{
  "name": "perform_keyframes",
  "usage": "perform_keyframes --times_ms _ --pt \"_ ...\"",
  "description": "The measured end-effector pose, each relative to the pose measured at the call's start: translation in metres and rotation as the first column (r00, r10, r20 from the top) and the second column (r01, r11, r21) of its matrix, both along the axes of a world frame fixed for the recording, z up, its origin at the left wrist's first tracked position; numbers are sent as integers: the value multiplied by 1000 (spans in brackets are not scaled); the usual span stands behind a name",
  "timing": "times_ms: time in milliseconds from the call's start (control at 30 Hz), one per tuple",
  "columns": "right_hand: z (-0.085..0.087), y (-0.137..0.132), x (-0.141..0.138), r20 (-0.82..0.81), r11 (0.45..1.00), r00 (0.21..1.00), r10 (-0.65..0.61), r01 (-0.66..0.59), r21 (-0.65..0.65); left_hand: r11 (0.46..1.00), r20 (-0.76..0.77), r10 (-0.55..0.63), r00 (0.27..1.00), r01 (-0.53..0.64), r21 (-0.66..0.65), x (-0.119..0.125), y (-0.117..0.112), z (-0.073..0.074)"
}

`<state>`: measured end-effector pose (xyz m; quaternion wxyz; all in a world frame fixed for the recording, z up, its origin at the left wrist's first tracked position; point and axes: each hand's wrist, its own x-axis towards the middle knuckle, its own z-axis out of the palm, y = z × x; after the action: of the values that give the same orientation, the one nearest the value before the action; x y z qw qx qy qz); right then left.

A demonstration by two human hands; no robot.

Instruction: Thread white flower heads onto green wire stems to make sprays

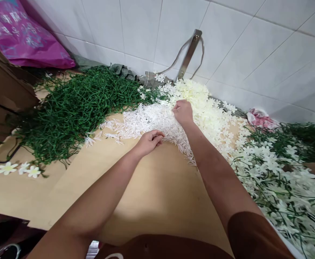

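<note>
My left hand [149, 141] is closed, thumb against the curled fingers, just above the near edge of a heap of thin white plastic sticks [152, 118]. Whatever it may pinch is too small to make out. Farther forward, my right hand [183, 112] reaches down where the white sticks meet a pile of cream-white artificial petals [211, 118]. Its fingers are bent together, and their tips are hidden against the pile. To the left of both hands spreads a large tangle of green plastic stems [84, 104].
Brown cardboard [152, 190] covers the work surface. Assembled white flowers on stems [278, 180] heap up at right. Three loose blossoms [19, 169] lie at left. A metal strip [190, 54] leans on the tiled wall. A purple bag [28, 39] and a carton [6, 93] stand left.
</note>
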<state>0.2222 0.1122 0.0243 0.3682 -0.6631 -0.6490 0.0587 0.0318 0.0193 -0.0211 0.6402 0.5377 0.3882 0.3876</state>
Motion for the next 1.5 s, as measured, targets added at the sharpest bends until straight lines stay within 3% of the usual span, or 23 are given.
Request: perform_keyframes --times_ms 100,233,333,433,533,600,700,867,1267,1500 --pt "6 5 1 74 997 995 -72 74 -28 1000 -14 -3 1000 3 -7 -1 1 -2" --pt "16 -12 6 -98 995 990 -99 101 19 1000 -17 -7 1000 7 10 0 3 -6" --pt "18 -33 7 -315 1000 949 13 -12 4 998 -14 29 999 -28 50 0 4 -6" --pt "16 -56 1 -508 982 845 166 -191 4 995 4 60 998 -60 78 -1 3 -1" --pt "10 -77 -11 -617 921 734 284 -388 -38 994 95 60 994 -68 85 -2 3 2" --pt "5 -88 -20 -636 877 701 322 -473 -78 993 146 69 987 -82 85 -2 2 3" --pt "-1 -98 -31 -630 857 705 325 -501 -119 988 124 109 986 -121 93 -2 2 3" --pt "-3 -103 -34 -594 878 740 316 -465 -113 968 66 178 982 -187 168 -3 3 2" --pt "-18 -107 -42 -536 935 797 278 -353 -42 970 62 148 987 -157 185 -5 2 3" --pt "-18 -109 -43 -482 914 815 320 -399 -68 960 45 119 992 -126 248 -7 2 4"
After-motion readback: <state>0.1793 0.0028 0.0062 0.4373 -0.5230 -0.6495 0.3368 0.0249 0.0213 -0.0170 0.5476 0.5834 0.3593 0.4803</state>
